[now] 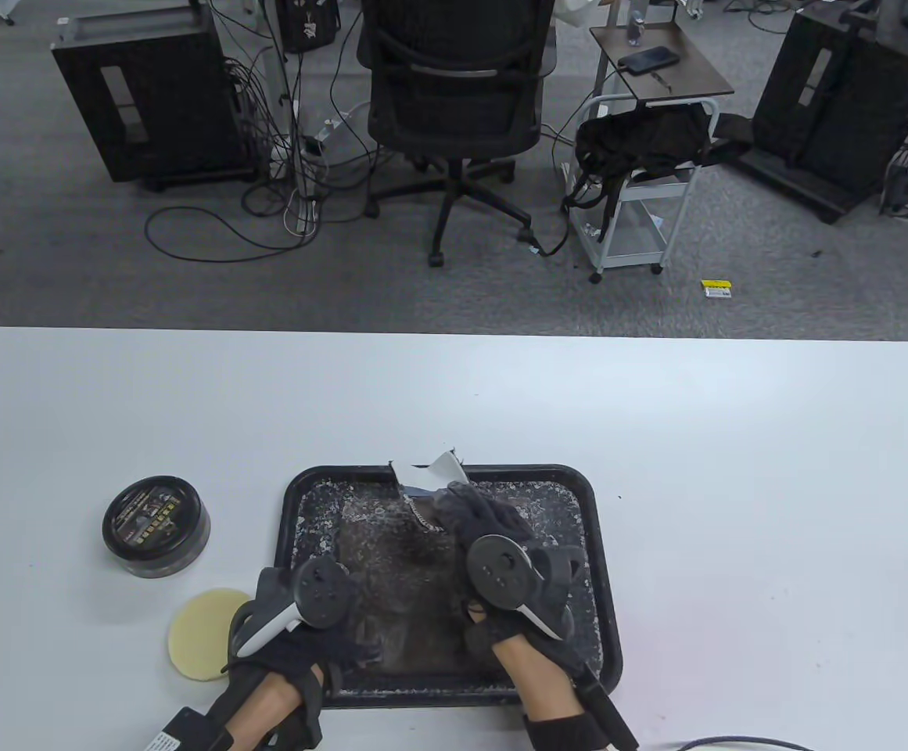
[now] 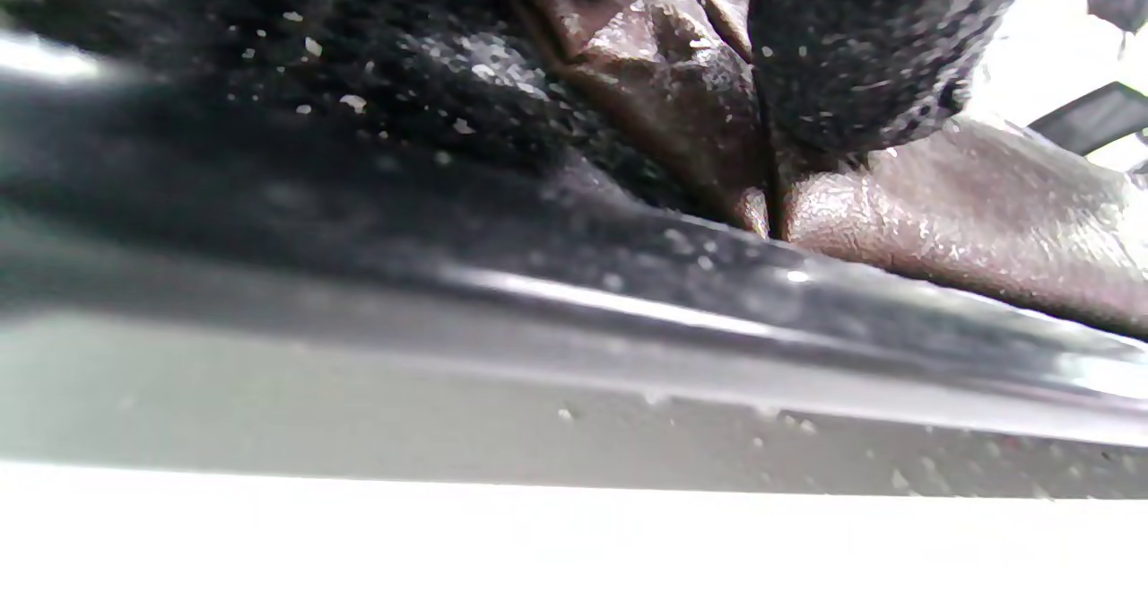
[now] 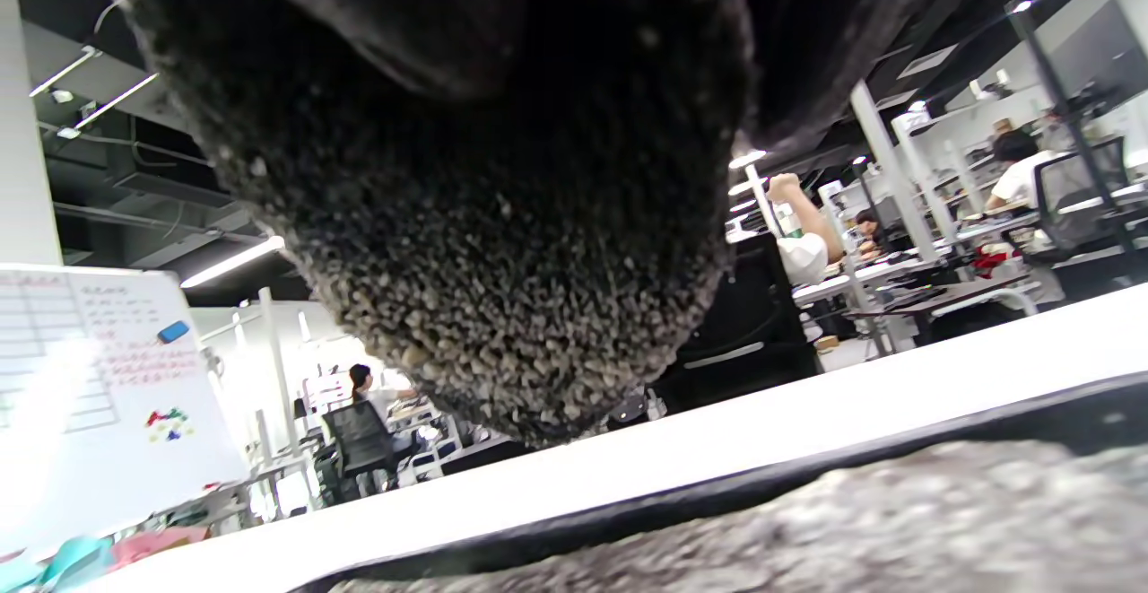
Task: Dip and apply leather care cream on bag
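Note:
A dark brown leather bag (image 1: 399, 579) lies flat in a black speckled tray (image 1: 454, 472). My left hand (image 1: 348, 651) is at the bag's near left corner. In the left wrist view its gloved fingers (image 2: 852, 55) pinch a fold of the brown leather (image 2: 969, 207). My right hand (image 1: 479, 508) lies on the far part of the bag with fingers stretched out, beside a white piece (image 1: 430, 472) that sticks up at the bag's far edge. The round cream tin (image 1: 156, 536) stands left of the tray with its lid on. A yellow round sponge (image 1: 203, 634) lies near my left wrist.
Tin and sponge take up the table (image 1: 735, 485) left of the tray. Beyond the table's far edge stand an office chair (image 1: 454, 94), a small white cart (image 1: 641, 203) and floor cables. The right wrist view shows mostly my glove (image 3: 502, 261) above the tray rim (image 3: 717, 494).

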Tool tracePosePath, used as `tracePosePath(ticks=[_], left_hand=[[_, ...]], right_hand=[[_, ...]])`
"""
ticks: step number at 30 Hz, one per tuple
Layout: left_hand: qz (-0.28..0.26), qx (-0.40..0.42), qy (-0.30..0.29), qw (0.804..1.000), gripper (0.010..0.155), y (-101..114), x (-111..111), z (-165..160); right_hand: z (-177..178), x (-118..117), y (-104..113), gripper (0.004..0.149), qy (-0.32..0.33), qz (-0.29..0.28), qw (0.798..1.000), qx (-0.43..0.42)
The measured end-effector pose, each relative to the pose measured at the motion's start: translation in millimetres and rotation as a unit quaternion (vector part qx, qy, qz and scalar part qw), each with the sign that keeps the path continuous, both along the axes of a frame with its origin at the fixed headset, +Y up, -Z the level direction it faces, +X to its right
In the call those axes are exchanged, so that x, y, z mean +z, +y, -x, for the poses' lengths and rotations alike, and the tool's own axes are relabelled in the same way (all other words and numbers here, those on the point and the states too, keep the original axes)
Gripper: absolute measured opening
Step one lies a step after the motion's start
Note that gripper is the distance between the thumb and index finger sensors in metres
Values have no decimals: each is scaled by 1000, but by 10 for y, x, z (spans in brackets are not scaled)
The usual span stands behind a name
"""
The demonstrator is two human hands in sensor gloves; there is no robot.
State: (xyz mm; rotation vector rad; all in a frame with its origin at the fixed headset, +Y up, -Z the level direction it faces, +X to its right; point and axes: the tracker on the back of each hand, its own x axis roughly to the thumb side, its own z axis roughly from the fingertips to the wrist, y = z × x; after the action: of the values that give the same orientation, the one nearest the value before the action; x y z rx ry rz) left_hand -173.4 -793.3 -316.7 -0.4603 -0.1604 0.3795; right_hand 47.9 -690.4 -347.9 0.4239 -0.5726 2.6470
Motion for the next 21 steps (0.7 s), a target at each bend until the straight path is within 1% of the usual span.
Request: tracePosePath(ticks=[4, 7, 11, 14, 15, 19, 21], left_hand=[[19, 23, -2, 1000, 81, -49, -21, 50], [30, 33, -2, 999, 80, -78, -31, 79], [38, 33, -4, 999, 79, -93, -31, 81], [40, 34, -3, 999, 79, -92, -24, 80], [41, 36, -3, 999, 79, -89, -20, 79], [44, 38, -1, 998, 78, -88, -10, 76], [46, 39, 1, 998, 78, -89, -6, 74]], right_hand=[[304, -51, -95, 48, 33, 18, 999, 32], [526, -74, -197, 48, 51, 27, 996, 72], [734, -89, -343, 48, 64, 40, 986, 147], [812, -111, -441, 48, 70, 59, 977, 194], [834, -128, -484, 48, 73, 74, 972, 211], [862, -171, -542, 49, 84, 116, 963, 228], [879, -212, -570, 53, 87, 146, 953, 250]])
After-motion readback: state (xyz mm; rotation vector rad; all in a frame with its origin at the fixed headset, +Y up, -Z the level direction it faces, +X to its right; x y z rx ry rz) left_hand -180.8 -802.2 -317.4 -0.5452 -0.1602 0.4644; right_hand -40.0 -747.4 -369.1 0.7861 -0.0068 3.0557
